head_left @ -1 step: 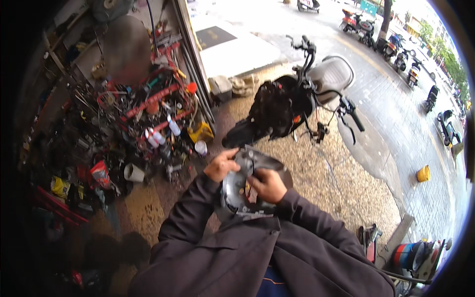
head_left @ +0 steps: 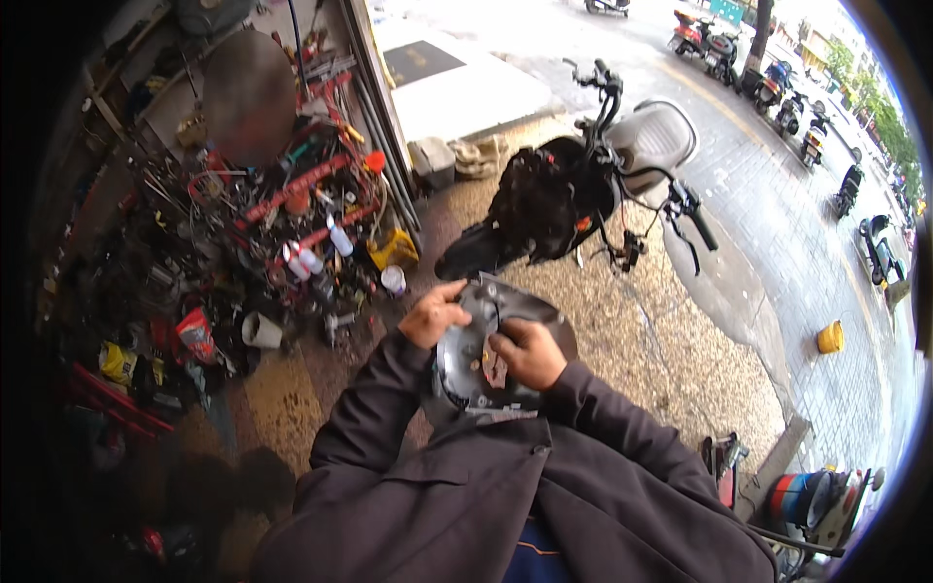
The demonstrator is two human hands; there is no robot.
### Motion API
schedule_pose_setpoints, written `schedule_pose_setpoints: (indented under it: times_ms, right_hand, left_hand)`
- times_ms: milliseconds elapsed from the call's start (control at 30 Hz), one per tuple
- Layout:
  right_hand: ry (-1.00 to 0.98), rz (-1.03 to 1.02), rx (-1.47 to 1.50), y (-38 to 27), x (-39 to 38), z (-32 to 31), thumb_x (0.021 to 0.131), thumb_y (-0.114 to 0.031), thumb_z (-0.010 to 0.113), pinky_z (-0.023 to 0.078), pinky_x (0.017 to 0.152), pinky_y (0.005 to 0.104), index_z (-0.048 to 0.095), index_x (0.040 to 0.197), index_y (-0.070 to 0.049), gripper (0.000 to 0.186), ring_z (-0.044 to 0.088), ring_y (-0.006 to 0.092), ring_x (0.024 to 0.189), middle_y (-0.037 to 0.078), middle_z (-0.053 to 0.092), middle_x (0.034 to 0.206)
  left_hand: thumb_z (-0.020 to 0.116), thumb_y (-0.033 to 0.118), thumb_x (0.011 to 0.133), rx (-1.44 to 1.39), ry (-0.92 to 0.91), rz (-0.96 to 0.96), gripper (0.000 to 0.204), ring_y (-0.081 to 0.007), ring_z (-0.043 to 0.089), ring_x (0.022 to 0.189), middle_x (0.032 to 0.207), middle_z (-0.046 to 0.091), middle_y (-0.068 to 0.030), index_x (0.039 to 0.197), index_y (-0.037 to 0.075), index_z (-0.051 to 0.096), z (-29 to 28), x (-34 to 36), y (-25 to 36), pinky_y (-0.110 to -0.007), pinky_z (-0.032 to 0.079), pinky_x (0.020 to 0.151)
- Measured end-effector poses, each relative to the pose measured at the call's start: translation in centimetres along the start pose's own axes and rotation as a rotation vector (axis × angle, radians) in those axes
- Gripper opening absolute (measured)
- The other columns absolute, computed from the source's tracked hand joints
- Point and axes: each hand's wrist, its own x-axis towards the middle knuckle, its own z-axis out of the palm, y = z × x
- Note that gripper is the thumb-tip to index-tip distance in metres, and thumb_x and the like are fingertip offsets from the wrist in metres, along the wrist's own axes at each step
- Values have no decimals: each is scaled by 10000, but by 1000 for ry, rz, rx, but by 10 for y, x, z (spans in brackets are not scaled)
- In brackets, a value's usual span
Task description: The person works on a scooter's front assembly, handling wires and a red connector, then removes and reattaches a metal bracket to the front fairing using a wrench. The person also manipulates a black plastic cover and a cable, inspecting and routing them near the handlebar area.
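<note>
A curved scooter shell panel (head_left: 459,361), dark and shiny with an opening in its middle, is held up before my chest with its hollow inner side showing. My left hand (head_left: 434,314) is closed on its far left edge, thumb on the inner face. My right hand (head_left: 533,354) lies over the panel's right part, fingers curled and thumb pressed down by the opening. What sits under that thumb is hidden. Just beyond the panel stands a partly stripped scooter (head_left: 549,209), its black front uncovered, with bare handlebars (head_left: 695,219) and loose cables.
Tools and parts crowd a red rack (head_left: 296,199) on the left, with a white cup (head_left: 260,330) and a yellow container (head_left: 394,251) nearby. A yellow bucket (head_left: 830,338) stands on the paving at right. Cable reels (head_left: 802,498) sit at lower right. Parked scooters (head_left: 719,58) line the street.
The panel and both hands have shifted slightly away from my body, and the panel is tilted a little differently. Both hands keep about the same places on it.
</note>
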Motion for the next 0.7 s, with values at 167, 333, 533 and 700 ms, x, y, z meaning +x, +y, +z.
schedule_pose_setpoints:
  times_ms: [167, 333, 533, 700]
  right_hand:
    - [-209, 261, 564, -16, -1, -36, 937, -150, 504, 371, 466, 230, 558, 772, -8, 224, 447, 53, 508, -22, 494, 604]
    - [-287, 287, 237, -32, 9, -33, 909, -139, 514, 416, 468, 273, 538, 723, 26, 250, 497, 92, 489, 29, 493, 553]
    - [-464, 194, 220, -54, -4, -39, 852, -118, 550, 396, 496, 331, 544, 787, 45, 176, 446, 121, 500, 85, 460, 558]
    - [-617, -122, 561, -59, -36, -79, 808, -109, 531, 286, 414, 356, 412, 573, -12, 281, 379, 209, 386, 70, 381, 483]
  left_hand:
    - [479, 17, 774, -231, 155, -10, 417, -90, 581, 846, 998, 646, -23, 1179, 8, 575, 12, -8, -4, -223, 456, 791]
    - [469, -24, 780, -384, 253, -24, 324, -81, 579, 780, 936, 650, -19, 1064, 23, 617, 17, -9, -28, -223, 470, 726]
    - [506, 6, 771, -316, 426, -142, 238, -117, 572, 713, 837, 626, -30, 979, 16, 622, -14, -14, -82, -241, 471, 698]
    - [491, -34, 697, -530, 725, 13, 221, -162, 554, 701, 808, 592, -36, 876, 9, 614, -22, -22, -109, -289, 463, 706]
